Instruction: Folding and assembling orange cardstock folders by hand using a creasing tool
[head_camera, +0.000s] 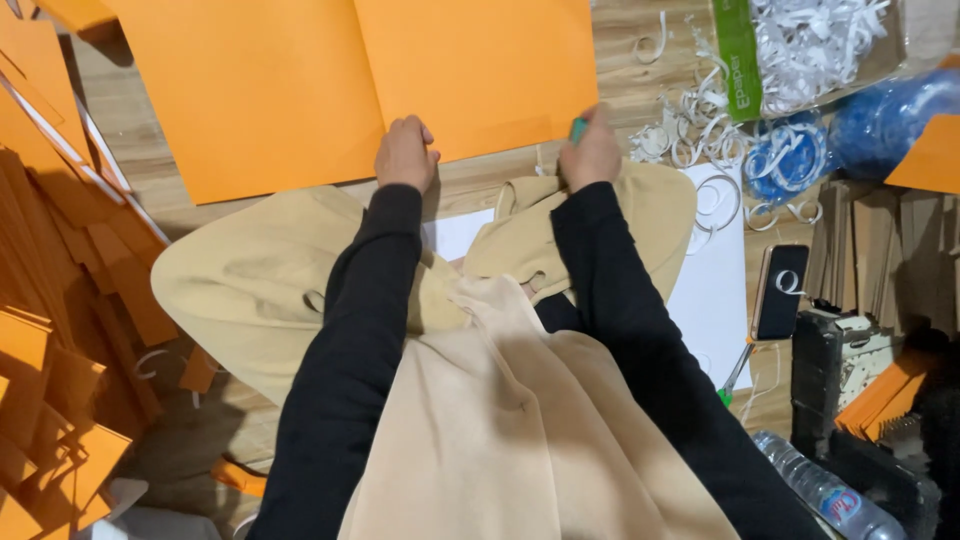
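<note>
Pressing the near edge of a big orange sheet (300, 90) on the floor with the clenched left hand (405, 152), the right hand (590, 150) grasps a green tool (578, 128) at that edge; the sheet looks whole, with cut orange pieces (45, 400) piled left of it.

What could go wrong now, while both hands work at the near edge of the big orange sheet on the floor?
1. The right hand holds a small green tool at the edge of the orange sheet; the left hand pins only one spot, so the sheet may slip and the line go crooked.
2. The left fingers lie close to the tool's path and might be nicked.
3. The phone and green-handled scissors lie near the knee and could be knocked.
</note>
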